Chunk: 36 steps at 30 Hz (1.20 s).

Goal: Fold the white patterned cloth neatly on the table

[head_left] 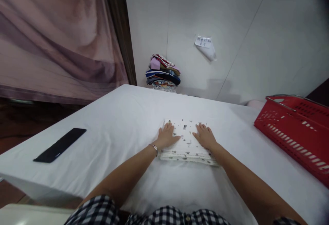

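A folded white cloth [189, 144] with small printed figures lies in layers on the white-covered table near its front edge. My left hand [167, 135] rests flat on the cloth's left side, thumb pointing inward and fingers stretched forward. On the right side of the same cloth lies my right hand [205, 136], also flat with its fingers extended. Neither hand grips anything. A bracelet [154, 148] circles my left wrist. The printed top between the two hands is in plain sight.
A flat black object [61, 145] lies on the white sheet [108, 125] at the left. On the right stands a red plastic basket [290, 129]. Folded clothes [163, 72] are stacked beyond the far edge, against the wall. A pinkish curtain [59, 39] hangs at the left.
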Each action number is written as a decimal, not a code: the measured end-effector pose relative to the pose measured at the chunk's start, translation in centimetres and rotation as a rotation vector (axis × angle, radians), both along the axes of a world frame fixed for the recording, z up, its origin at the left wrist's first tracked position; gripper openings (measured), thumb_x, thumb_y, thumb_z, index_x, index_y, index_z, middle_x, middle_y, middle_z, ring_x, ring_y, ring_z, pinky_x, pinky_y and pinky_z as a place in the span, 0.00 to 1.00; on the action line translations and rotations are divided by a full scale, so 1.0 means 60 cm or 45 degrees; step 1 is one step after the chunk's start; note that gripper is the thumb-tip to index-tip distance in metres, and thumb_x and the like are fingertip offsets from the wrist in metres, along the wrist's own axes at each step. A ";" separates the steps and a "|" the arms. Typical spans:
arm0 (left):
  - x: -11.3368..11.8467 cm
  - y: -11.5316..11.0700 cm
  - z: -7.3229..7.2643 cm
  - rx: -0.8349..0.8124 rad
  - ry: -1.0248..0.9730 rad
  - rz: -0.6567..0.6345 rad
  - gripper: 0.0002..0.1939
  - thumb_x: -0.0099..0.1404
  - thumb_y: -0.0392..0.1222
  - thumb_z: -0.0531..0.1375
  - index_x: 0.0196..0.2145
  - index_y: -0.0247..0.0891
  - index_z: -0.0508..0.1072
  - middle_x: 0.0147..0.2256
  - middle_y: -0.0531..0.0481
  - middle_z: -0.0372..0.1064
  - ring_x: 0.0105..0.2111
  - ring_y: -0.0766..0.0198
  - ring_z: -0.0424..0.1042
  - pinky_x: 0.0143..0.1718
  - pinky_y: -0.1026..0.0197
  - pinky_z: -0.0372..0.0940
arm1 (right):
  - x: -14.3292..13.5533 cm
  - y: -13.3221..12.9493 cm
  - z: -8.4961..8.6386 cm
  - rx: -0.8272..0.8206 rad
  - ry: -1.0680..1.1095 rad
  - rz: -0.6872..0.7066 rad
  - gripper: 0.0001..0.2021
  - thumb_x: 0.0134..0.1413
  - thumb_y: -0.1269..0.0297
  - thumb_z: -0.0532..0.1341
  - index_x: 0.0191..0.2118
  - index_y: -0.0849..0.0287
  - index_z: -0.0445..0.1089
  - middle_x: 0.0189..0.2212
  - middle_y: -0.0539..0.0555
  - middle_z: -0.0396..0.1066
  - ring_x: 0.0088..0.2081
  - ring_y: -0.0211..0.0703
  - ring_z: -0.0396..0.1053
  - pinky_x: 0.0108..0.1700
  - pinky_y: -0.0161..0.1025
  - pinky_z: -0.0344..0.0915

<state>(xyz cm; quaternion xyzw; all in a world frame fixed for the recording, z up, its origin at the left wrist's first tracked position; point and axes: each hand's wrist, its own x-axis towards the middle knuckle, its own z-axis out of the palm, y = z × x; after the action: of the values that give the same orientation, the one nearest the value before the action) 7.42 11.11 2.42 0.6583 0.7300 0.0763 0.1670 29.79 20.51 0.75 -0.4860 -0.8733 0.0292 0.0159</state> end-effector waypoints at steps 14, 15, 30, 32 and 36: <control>-0.014 0.079 -0.036 0.217 0.096 0.145 0.39 0.63 0.64 0.38 0.63 0.37 0.50 0.65 0.44 0.39 0.65 0.49 0.34 0.62 0.43 0.35 | 0.015 0.068 -0.013 0.045 0.064 -0.066 0.30 0.62 0.49 0.44 0.62 0.63 0.53 0.64 0.61 0.48 0.65 0.53 0.41 0.60 0.50 0.49; -0.014 0.078 -0.037 0.215 0.093 0.145 0.39 0.63 0.64 0.38 0.63 0.37 0.50 0.65 0.44 0.39 0.65 0.49 0.34 0.62 0.43 0.36 | 0.017 0.068 -0.017 0.063 0.076 -0.059 0.30 0.62 0.49 0.43 0.62 0.63 0.54 0.63 0.61 0.49 0.65 0.54 0.42 0.60 0.50 0.49; -0.008 0.044 0.021 0.121 -0.057 0.119 0.40 0.62 0.67 0.38 0.64 0.41 0.48 0.66 0.45 0.35 0.65 0.51 0.33 0.62 0.43 0.35 | 0.028 0.010 0.044 -0.033 0.085 -0.028 0.29 0.63 0.48 0.40 0.64 0.56 0.50 0.66 0.58 0.42 0.66 0.53 0.36 0.61 0.57 0.40; 0.002 0.003 0.019 0.226 0.002 -0.021 0.38 0.63 0.66 0.39 0.63 0.42 0.50 0.66 0.47 0.36 0.65 0.53 0.33 0.63 0.45 0.33 | 0.043 -0.033 0.042 0.041 0.121 0.087 0.29 0.63 0.48 0.41 0.65 0.55 0.48 0.66 0.56 0.41 0.66 0.51 0.34 0.62 0.55 0.37; 0.016 -0.073 -0.011 0.244 0.067 -0.152 0.34 0.65 0.63 0.42 0.62 0.42 0.53 0.65 0.46 0.41 0.65 0.52 0.37 0.62 0.44 0.35 | 0.077 -0.098 0.012 0.053 0.162 0.146 0.28 0.62 0.48 0.44 0.63 0.53 0.53 0.65 0.56 0.44 0.66 0.51 0.37 0.62 0.55 0.37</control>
<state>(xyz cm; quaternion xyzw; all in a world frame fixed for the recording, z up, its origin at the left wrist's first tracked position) 8.37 6.73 1.78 0.7154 0.6829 0.1183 0.0883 34.42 14.64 1.50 -0.4321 -0.8973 0.0426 0.0796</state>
